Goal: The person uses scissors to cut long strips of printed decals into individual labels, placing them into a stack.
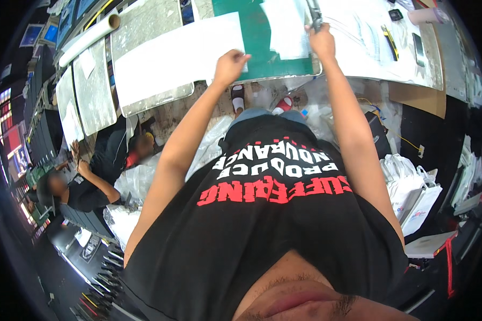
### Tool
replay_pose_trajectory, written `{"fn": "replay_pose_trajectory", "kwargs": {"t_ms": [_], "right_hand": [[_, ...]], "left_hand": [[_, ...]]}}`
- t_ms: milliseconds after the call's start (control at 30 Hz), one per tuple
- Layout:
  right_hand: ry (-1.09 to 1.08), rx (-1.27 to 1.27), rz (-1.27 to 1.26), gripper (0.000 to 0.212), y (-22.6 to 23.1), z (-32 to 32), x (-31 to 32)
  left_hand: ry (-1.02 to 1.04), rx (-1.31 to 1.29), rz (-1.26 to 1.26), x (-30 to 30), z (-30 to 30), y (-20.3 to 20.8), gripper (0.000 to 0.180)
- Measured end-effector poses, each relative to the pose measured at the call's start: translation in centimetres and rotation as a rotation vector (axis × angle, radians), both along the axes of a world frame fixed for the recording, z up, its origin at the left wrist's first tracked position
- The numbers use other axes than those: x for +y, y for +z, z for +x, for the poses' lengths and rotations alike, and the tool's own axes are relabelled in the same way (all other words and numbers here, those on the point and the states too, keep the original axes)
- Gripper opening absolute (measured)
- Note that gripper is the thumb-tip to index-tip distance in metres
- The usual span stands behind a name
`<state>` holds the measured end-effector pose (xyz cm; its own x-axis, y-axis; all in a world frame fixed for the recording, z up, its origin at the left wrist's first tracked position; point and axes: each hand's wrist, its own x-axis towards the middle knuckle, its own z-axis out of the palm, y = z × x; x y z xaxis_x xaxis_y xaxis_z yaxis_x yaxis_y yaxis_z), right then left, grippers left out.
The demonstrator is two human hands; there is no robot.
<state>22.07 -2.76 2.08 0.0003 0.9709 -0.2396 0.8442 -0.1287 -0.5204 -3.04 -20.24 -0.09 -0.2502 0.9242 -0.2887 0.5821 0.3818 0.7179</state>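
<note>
My right hand (pixel 322 43) is wrapped round a grey metallic hand tool (pixel 315 15) at the table's far side; its exact kind is hard to make out. Beside it, white sheets (pixel 286 32) lie on a green cutting mat (pixel 257 45). My left hand (pixel 231 67) hovers at the right edge of a large white sheet (pixel 166 59), slightly blurred. Its fingers are curled in, and whatever may be between them is hidden.
A yellow-and-black cutter knife (pixel 390 43), a phone (pixel 418 50) and a pinkish cylinder (pixel 427 16) lie at right. A paper roll (pixel 91 40) rests at far left. White bags (pixel 412 192) stand on the right. Two people (pixel 85 182) are at lower left.
</note>
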Motion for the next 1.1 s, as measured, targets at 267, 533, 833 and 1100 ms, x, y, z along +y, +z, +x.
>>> {"fn": "replay_pose_trajectory", "kwargs": {"t_ms": [267, 533, 833, 1100], "right_hand": [[0.017, 0.606, -0.136, 0.055, -2.0, 4.4, -9.9], [-0.160, 0.850, -0.439, 0.047, -2.6, -1.5, -20.3], [-0.146, 0.887, -0.406, 0.051, -1.3, -1.0, -23.5], [-0.180, 0.819, -0.387, 0.047, -0.4, 1.7, -26.2]], "left_hand": [[1.292, -1.177, -0.141, -10.5, -5.6, -2.7, 0.042], [1.084, -1.402, -0.117, -6.4, -6.2, -3.6, 0.014], [0.921, -1.562, -0.116, -2.1, -1.8, -1.1, 0.014], [0.982, -1.296, -0.280, -2.4, -0.8, -3.2, 0.014]]}}
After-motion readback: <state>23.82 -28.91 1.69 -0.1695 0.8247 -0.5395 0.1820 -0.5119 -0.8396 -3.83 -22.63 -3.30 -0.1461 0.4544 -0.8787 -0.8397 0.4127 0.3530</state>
